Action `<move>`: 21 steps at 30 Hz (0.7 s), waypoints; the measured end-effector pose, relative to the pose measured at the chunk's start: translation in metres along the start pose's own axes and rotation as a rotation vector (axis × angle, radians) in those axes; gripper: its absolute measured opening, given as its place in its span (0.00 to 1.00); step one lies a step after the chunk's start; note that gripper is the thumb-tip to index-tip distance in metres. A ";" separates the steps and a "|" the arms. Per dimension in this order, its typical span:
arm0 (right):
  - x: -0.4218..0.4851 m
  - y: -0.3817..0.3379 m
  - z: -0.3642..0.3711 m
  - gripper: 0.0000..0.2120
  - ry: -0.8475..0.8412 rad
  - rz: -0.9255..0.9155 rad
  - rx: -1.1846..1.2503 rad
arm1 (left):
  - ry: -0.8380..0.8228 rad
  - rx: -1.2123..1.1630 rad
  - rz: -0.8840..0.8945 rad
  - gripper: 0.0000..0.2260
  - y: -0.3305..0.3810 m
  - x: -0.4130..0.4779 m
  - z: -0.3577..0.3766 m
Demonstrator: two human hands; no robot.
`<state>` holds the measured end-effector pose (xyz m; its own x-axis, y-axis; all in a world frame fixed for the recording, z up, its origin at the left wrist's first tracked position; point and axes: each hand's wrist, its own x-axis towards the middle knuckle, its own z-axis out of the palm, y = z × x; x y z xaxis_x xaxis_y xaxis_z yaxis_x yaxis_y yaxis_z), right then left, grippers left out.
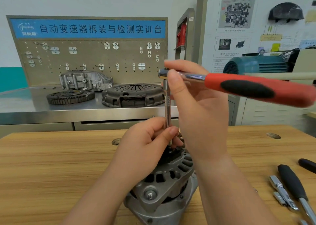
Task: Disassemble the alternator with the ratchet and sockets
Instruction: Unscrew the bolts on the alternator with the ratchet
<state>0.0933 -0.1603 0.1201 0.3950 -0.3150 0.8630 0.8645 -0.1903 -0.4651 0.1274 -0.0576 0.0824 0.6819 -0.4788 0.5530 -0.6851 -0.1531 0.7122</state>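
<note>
Alternator (164, 187): lower centre, standing on the wooden worktop (51, 165).
Ratchet (256, 88): red-and-black handle, centre right, level; extension bar (166, 103) upright from its head down to the alternator's top.
Right hand (196, 105): fingers curled round the ratchet head.
Left hand (145, 148): pinches the bar's lower end.
Black-handled tools (290, 182): lower right.

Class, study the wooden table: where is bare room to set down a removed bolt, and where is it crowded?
Free: the broad stretch of wooden table left of the grey metal alternator; a narrower strip between the right forearm and the black-handled tools. Crowded: the centre around the alternator, and the right front corner.
</note>
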 end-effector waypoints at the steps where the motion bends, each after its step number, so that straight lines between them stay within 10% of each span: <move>1: -0.001 0.000 0.001 0.08 -0.007 0.003 -0.004 | -0.002 -0.012 0.001 0.09 0.000 0.000 0.000; 9: 0.007 -0.005 -0.004 0.10 -0.086 0.523 0.589 | 0.021 -0.002 0.062 0.13 -0.002 -0.001 0.001; 18: -0.002 0.003 0.001 0.09 0.039 -0.035 -0.126 | 0.048 0.044 0.019 0.10 -0.001 0.000 0.003; 21: -0.002 -0.002 0.003 0.09 0.030 0.155 0.059 | 0.043 -0.026 0.005 0.11 0.001 -0.001 0.004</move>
<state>0.0919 -0.1565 0.1199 0.5167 -0.3641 0.7749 0.8107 -0.0829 -0.5796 0.1246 -0.0603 0.0812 0.6895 -0.4419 0.5738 -0.6815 -0.1278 0.7205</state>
